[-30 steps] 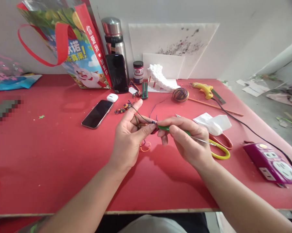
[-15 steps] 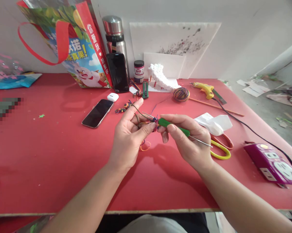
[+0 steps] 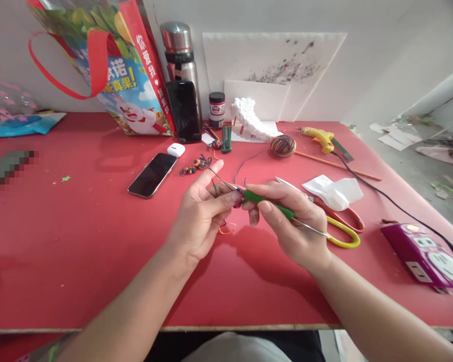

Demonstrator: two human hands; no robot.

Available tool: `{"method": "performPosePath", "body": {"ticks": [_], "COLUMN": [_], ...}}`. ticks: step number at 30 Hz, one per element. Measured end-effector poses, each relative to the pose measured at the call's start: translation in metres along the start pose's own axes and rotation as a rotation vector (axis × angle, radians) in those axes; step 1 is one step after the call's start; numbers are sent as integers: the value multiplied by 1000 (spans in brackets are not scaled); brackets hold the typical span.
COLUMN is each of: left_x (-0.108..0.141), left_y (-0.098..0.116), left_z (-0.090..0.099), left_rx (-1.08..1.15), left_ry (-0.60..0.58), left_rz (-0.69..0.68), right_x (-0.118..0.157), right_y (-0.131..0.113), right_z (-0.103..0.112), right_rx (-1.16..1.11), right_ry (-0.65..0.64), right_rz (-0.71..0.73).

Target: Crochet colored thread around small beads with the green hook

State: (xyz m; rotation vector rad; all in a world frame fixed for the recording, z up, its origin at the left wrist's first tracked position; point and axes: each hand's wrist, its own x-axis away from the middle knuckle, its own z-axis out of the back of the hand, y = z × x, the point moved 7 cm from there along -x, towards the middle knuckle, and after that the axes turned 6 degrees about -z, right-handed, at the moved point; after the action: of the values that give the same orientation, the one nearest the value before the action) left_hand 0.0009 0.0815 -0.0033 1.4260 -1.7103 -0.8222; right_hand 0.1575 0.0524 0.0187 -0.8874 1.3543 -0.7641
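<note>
My left hand [image 3: 201, 213] pinches a small piece of multicoloured crochet work [image 3: 240, 198] between thumb and fingers. Dark yarn runs over its raised index finger. Closed round a green-handled crochet hook [image 3: 266, 202] is my right hand [image 3: 296, 216]; the hook's metal tip meets the stitches at the left fingertips, and its thin rear shaft points down to the right. A loose orange yarn end [image 3: 228, 229] dangles below the left hand. Behind the hands lies a ball of variegated yarn [image 3: 283, 146], with a strand trailing toward the work. Fingers hide most of the crochet piece.
Scissors [image 3: 343, 234] with yellow and orange handles lie by my right hand, white tissue [image 3: 334, 191] over them. Farther right are a glue gun [image 3: 319, 138] and a purple power strip [image 3: 424, 254]. A phone [image 3: 153, 175] lies left; a bag [image 3: 136, 100] and steel flask [image 3: 177, 40] stand behind.
The hook has slid slightly left, its tip deeper at the stitches, and my right hand has moved with it. My left index finger has lowered a little. The view has shifted slightly.
</note>
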Motion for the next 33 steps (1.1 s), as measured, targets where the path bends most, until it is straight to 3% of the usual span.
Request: {"method": "performPosePath", "body": {"ticks": [4, 7, 14, 18, 26, 33], "left_x": [4, 8, 10, 9, 3, 3], "left_y": [8, 10, 7, 5, 10, 12], "left_z": [1, 0, -2, -8, -7, -8], "left_rx": [-184, -270, -184, -46, -16, -4], "left_ry": [17, 41, 25, -23, -134, -159], "left_rz": [-145, -234, -213, -110, -99, -97], "right_x": [-3, -3, 7, 10, 4, 0], "right_y": [3, 1, -10, -10, -1, 7], "right_z": [3, 3, -11, -9, -2, 2], "right_rx": [82, 184, 383, 316, -1, -114], "right_ry": [-31, -2, 54, 36, 6, -3], "right_rz": [-52, 2, 162, 187, 63, -53]}}
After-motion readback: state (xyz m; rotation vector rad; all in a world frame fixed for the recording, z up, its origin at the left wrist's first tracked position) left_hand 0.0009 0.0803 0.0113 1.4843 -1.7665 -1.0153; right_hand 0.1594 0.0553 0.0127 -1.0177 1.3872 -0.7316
